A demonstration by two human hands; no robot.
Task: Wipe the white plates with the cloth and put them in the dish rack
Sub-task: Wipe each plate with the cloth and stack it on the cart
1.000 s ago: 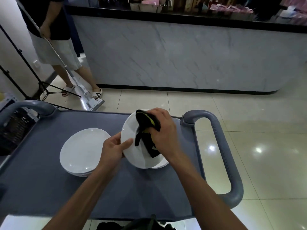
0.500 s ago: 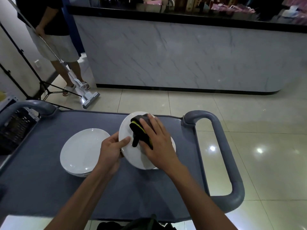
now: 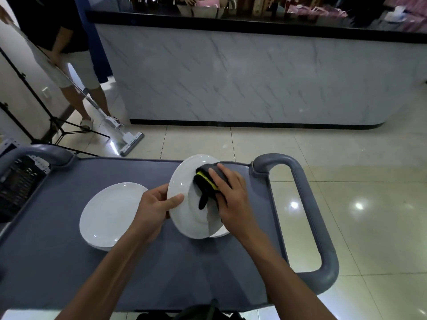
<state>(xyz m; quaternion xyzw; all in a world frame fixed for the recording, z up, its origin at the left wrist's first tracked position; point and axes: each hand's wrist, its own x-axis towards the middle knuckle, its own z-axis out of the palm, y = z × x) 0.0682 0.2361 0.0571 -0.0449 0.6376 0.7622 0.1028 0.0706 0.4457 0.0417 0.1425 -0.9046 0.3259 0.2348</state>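
Plate (image 3: pixel 184 197) in your hands is tilted above the grey cart (image 3: pixel 69 262): your left hand (image 3: pixel 154 209) pinches its left rim, your right hand (image 3: pixel 231 199) presses the black cloth (image 3: pixel 205 188) flat against its face. Left of that plate, a white stack (image 3: pixel 111 215) lies on the cart.

Glossy plates, soft cloth, matt cart top

From my seat, the tilted white plate (image 3: pixel 184 204) looks like glazed ceramic, smooth and catching small highlights, as does the stack of plates (image 3: pixel 108 215) beside it. The cloth (image 3: pixel 205 185) reads as soft black fabric with a yellow edge. The worktop (image 3: pixel 57 262) is a matt grey-blue surface; its handle (image 3: pixel 323 227) looks like smooth grey plastic. The floor tiles (image 3: pixel 369 204) are polished and mirror the lights, and the marble-look counter front (image 3: pixel 231 72) is smooth and veined.
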